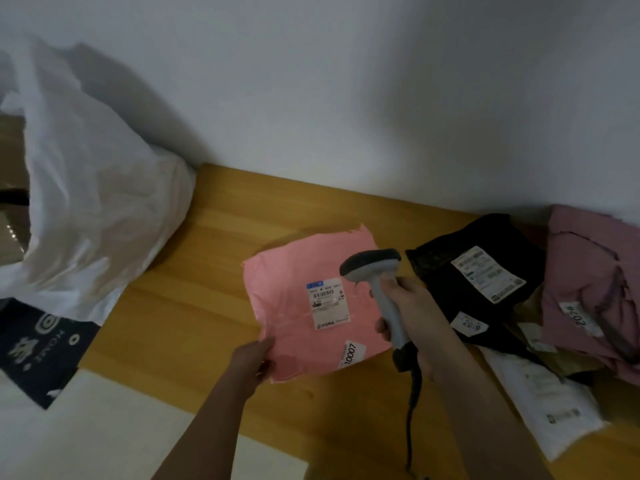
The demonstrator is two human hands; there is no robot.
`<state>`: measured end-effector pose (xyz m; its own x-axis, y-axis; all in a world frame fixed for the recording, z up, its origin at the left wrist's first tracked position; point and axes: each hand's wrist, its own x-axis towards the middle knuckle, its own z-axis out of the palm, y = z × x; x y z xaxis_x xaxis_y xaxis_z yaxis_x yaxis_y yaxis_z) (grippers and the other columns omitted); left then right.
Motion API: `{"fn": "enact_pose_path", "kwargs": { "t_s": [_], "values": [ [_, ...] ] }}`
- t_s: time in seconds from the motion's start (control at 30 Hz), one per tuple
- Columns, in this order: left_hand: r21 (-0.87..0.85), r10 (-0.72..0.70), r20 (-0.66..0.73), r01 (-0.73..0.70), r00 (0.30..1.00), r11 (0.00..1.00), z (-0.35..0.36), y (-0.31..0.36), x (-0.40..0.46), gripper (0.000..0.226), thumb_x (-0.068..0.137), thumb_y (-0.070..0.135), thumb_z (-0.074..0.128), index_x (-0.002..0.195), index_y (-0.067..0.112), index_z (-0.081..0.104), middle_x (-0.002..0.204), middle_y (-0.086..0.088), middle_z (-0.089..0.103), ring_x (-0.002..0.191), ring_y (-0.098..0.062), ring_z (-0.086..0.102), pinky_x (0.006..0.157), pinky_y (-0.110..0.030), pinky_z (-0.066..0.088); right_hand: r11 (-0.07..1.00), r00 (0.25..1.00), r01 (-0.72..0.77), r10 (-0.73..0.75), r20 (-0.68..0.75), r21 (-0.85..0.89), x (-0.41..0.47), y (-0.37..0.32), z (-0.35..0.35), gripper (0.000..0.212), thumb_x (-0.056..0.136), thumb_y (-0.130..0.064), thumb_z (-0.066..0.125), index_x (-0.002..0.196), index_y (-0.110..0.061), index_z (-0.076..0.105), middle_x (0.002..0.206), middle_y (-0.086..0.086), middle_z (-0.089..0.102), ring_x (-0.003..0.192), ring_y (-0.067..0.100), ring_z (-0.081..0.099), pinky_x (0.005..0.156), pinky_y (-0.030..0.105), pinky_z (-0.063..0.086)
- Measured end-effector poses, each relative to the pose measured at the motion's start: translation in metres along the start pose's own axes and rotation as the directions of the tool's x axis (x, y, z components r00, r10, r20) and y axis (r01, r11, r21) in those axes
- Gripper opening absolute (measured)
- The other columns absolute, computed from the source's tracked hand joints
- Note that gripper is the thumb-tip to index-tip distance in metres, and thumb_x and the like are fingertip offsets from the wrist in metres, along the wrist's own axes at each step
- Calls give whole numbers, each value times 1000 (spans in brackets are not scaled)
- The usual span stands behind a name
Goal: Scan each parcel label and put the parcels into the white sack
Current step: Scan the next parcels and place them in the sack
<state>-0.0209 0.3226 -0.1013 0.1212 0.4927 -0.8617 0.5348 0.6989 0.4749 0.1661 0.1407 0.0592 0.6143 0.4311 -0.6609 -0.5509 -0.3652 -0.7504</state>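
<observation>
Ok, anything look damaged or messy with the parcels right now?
The pink parcel under the barcode scanner has a ragged, torn-looking top edge. To the right, the black parcel, mauve parcel and white parcel lie in a crumpled, overlapping heap. Nothing spilled.

Landmark: parcel with the 10007 tag [311, 306], flat on the table [207, 271]. Sack [97, 209] well left of it, off the table's left end, against the wall. Left hand [256, 358] on its near-left corner. Right hand [412, 317] at its right edge, scanner [374, 268] head over its label [327, 304]. Heap of other parcels [485, 282] to its right, overlapping one another.
</observation>
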Motion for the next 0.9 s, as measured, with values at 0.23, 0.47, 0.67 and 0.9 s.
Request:
{"fn": "enact_pose_path", "kwargs": {
  "t_s": [0.23,0.47,0.67,0.9],
  "values": [
    [-11,31,104,-30,994,999,1,14,-8,24,93,25,65,99,2,60,89,-13,63,66,-21,53,52,-28,46,996,998,5,-11,-66,-85,-13,2,20,31,99,-43,49,99,-15,61,97,14,66,58,17,57,59,33,46],
    [32,39,139,-44,990,999,4,20,-8,24,92,25,66,98,3,59,84,-14,62,58,-18,52,42,-22,43,993,992,96,-102,-79,-71,-43,-11,27,19,101,-36,48,96,-22,59,85,4,63,57,14,53,58,31,45],
    [65,38,134,-47,990,997,4,24,-8,25,93,25,66,100,2,59,77,-12,61,53,-18,50,40,-22,40,976,981,155,-170,-90,-151,-61,-18,26,22,101,-37,47,101,-18,59,89,8,62,57,14,54,56,30,44],
    [57,48,145,-56,988,997,4,27,-10,31,91,29,67,101,1,60,79,-13,62,56,-19,52,48,-26,42,967,976,190,-205,-78,-171,-72,-19,26,23,100,-38,48,102,-18,58,90,9,62,59,14,53,57,29,44]
  ]
}}
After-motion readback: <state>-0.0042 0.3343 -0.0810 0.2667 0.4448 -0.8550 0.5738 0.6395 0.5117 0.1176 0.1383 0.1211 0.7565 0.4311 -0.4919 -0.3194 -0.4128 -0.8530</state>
